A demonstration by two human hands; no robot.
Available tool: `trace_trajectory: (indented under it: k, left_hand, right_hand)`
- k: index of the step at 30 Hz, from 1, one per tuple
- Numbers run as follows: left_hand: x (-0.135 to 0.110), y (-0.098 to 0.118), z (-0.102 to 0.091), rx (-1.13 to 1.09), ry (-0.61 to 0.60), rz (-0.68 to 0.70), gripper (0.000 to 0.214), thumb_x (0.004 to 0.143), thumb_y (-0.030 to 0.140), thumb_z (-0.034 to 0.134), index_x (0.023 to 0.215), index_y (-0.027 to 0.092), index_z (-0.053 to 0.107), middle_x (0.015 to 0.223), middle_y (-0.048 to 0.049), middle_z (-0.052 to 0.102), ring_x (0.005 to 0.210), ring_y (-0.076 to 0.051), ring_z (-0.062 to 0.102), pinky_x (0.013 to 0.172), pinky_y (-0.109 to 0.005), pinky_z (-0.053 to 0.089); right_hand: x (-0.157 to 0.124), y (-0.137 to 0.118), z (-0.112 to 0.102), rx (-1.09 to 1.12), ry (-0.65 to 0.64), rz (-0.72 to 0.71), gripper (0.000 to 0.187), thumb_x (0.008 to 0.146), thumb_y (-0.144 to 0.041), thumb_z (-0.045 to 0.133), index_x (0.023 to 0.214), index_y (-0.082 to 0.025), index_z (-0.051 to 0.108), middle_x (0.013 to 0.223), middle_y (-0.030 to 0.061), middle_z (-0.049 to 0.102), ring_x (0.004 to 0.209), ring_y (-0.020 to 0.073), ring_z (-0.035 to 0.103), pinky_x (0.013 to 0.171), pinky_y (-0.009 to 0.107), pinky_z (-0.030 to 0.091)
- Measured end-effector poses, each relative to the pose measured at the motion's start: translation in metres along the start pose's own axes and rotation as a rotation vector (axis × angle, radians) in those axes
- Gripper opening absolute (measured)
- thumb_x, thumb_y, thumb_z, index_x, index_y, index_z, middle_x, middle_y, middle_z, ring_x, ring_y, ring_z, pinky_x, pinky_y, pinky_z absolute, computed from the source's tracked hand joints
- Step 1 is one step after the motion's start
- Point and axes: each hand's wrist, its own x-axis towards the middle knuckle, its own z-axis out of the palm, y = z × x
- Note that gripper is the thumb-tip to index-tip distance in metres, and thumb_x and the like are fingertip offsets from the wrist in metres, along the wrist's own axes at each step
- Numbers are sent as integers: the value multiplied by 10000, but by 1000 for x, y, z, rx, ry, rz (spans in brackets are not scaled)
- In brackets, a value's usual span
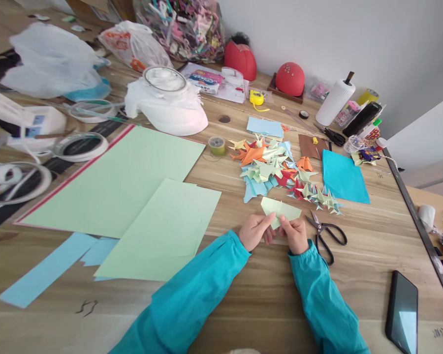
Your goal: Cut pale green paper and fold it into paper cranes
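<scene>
A small pale green sheet of paper [281, 208], creased and partly folded, is held between both hands above the table. My left hand [256, 231] pinches its left side, thumb on top. On the right side my right hand [294, 233] grips it the same way, the two thumbs close together near the lower middle. Just beyond the paper lies a heap of folded paper shapes [266, 164] in green, orange, blue and red. Black-handled scissors [323, 231] rest beside my right hand with their blades slightly apart.
Large green sheets [162, 231] and blue paper strips [47, 270] cover the left side. A phone [401, 310] lies at the right. Further back are a spool of thread [217, 145], a turquoise square [345, 176], a yellow tape measure [257, 98] and a white-wrapped bundle [170, 105].
</scene>
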Motion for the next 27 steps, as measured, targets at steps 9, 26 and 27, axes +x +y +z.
trace_trajectory:
  k: [9,26,27]
  left_hand:
    - [2,1,-5,41,119,113,440,713,540,665,498,178,541,419,14,519,386,-97,458,392,-227,366]
    - [6,-5,-5,42,278,132,308,627,392,747,534,150,582,510,14,563,533,-124,519,534,-247,416]
    - [6,-6,-6,57,282,137,325,635,399,740,516,151,568,494,23,540,522,-113,494,522,-239,395]
  right_hand:
    - [-1,3,2,-36,-93,-133,454,767,-542,641,486,-190,586,449,-13,506,446,110,437,458,247,367]
    - [-3,7,4,41,-149,-18,424,784,-521,628,550,-171,576,454,-17,516,408,88,445,412,220,363]
    - [-3,7,4,42,-149,-14,426,781,-527,628,552,-172,575,455,-16,518,406,88,444,408,219,363]
